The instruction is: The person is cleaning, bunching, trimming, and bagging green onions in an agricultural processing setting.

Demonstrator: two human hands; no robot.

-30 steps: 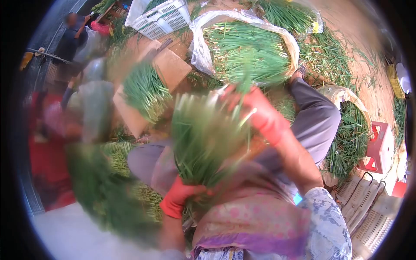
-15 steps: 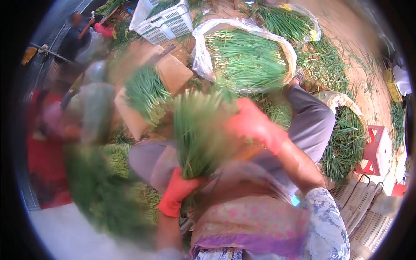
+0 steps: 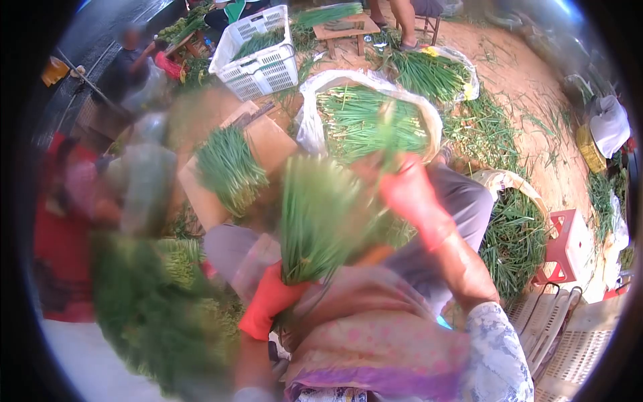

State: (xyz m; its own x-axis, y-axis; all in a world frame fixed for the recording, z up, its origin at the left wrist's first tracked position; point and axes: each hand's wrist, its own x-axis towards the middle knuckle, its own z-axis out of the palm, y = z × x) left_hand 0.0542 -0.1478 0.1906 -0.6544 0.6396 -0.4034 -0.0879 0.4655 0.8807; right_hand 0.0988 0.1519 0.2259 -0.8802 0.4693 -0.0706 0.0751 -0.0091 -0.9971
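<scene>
My left hand (image 3: 276, 299), in a red glove, is wrapped round the lower end of an upright bunch of green stalks (image 3: 311, 221) above my lap. My right hand (image 3: 408, 191), also red-gloved, is to the right of the bunch's top; motion blurs its fingers. Some blurred green strands (image 3: 386, 130) show by those fingers, and whether they are gripped is unclear. Left of the held bunch, another bunch (image 3: 231, 171) lies on a tan board (image 3: 274, 137). Beyond my right hand, a plastic-lined container (image 3: 312, 124) holds many laid stalks.
A white crate (image 3: 264, 77) and a small wooden stool (image 3: 345, 28) stand at the back. On the right are a sack of greens (image 3: 512, 234), a red-and-white stool (image 3: 569, 244) and a slatted chair (image 3: 546, 321). Greens are piled at lower left (image 3: 161, 308). Other people are nearby.
The view has tilted up slightly, showing more of the back. My right hand has shifted a little to the right, away from the bunch. My left hand still holds the bunch.
</scene>
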